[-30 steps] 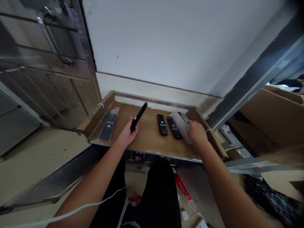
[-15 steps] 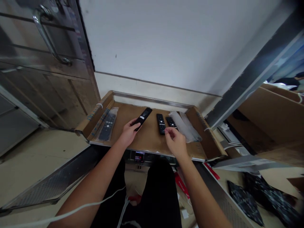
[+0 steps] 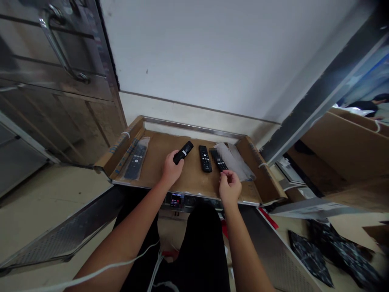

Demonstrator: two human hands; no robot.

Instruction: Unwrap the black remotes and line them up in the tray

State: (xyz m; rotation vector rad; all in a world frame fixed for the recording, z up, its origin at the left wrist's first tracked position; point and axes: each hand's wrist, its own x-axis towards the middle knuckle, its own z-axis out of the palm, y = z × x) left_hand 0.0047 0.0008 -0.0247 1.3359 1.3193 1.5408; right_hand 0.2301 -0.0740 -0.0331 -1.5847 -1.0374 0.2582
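Note:
My left hand (image 3: pixel 173 167) is closed around a black remote control (image 3: pixel 184 151), its far end pointing up and right over the cardboard-lined tray (image 3: pixel 158 174). To its right, another black remote control (image 3: pixel 205 159) lies with its buttons up. Beside that one is a third remote control (image 3: pixel 221 163), its upper part blurred out. My right hand (image 3: pixel 230 185) has its fingertips pinched at the near end of this third remote. A remote control in a clear plastic sleeve (image 3: pixel 136 161) lies at the tray's left side.
Crumpled translucent plastic sleeves (image 3: pixel 238 164) lie at the tray's right. Cardboard walls (image 3: pixel 272 178) edge the tray. A white wall (image 3: pixel 194 61) stands behind, a door with a metal handle (image 3: pixel 57 44) to the left. A large cardboard box (image 3: pixel 349 142) is at right. A white cable (image 3: pixel 121 263) crosses my left forearm.
My right hand has moved from beside the middle remote to the near end of the right one. The remote in my left hand has turned slightly, and that hand has shifted right.

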